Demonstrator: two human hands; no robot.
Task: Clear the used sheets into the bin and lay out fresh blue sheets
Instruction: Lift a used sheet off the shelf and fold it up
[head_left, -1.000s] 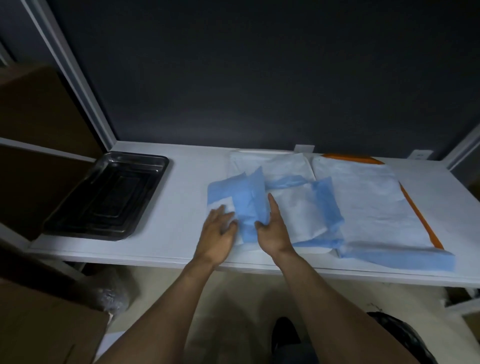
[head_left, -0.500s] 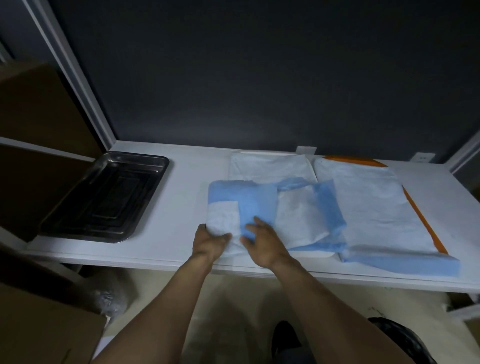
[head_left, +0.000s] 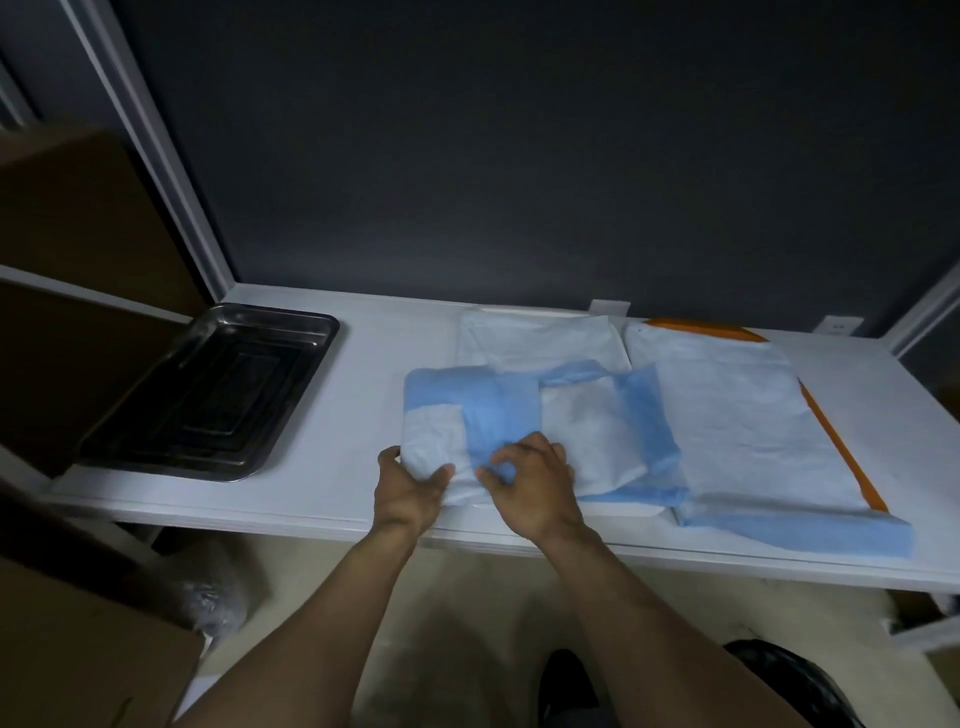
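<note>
Both hands are at the near edge of the white counter (head_left: 363, 343), just beside each other and both clamped on one thing. The left hand (head_left: 413, 486) grips the near-left corner of a partly folded blue-and-white sheet (head_left: 498, 405), thumb on top and fingers wrapped round the edge. The right hand (head_left: 535, 483) has its fingers curled and pinches the blue fold at the sheet's near edge.

The sheet lies crumpled on the middle of the counter, white side largely up, blue flaps turned over it. Its far part overlaps a flat pale sheet (head_left: 540, 340) behind it.

To the right, touching its blue edge, a second sheet (head_left: 737, 415) lies spread over an orange board (head_left: 701, 329), with a blue border hanging at the counter's front.

A steel tray (head_left: 208, 395) sits at the left end, well apart from the sheets.

Below the counter at the lower right, a dark round object (head_left: 789, 675), possibly the bin, is partly in view. A cardboard box (head_left: 78, 649) stands at the lower left.
</note>
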